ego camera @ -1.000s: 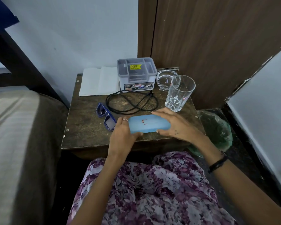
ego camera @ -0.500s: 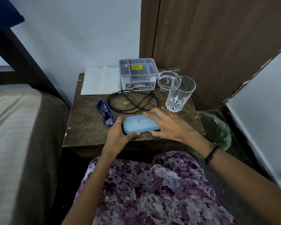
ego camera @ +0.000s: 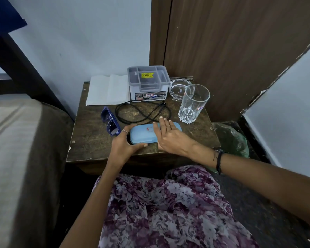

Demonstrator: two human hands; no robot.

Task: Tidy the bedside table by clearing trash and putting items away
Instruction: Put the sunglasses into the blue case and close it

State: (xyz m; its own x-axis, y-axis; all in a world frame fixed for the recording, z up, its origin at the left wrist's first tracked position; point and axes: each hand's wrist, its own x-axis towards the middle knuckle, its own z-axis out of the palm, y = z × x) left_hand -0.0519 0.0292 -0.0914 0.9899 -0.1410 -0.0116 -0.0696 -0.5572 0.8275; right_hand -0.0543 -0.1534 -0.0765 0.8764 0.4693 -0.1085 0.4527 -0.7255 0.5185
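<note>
A light blue glasses case [ego camera: 143,134] lies closed on the front of the dark wooden bedside table [ego camera: 89,138]. My left hand [ego camera: 123,145] grips its left end, thumb along the front edge. Across the case's right half my right hand [ego camera: 170,136] rests with straight fingers. Blue sunglasses [ego camera: 110,121] lie just left of the case. Behind it a black cable [ego camera: 141,111] sits coiled.
At the table's back are a white folded tissue [ego camera: 107,90], a grey compartment box [ego camera: 149,83], a glass ashtray [ego camera: 178,88] and a tall empty drinking glass [ego camera: 193,103]. A green plastic bag [ego camera: 231,140] sits on the floor to the right. A bed [ego camera: 13,158] is on the left.
The case has come down from a raised, two-handed hold onto the table. My right hand has flattened on top of it while my left stays at the left end.
</note>
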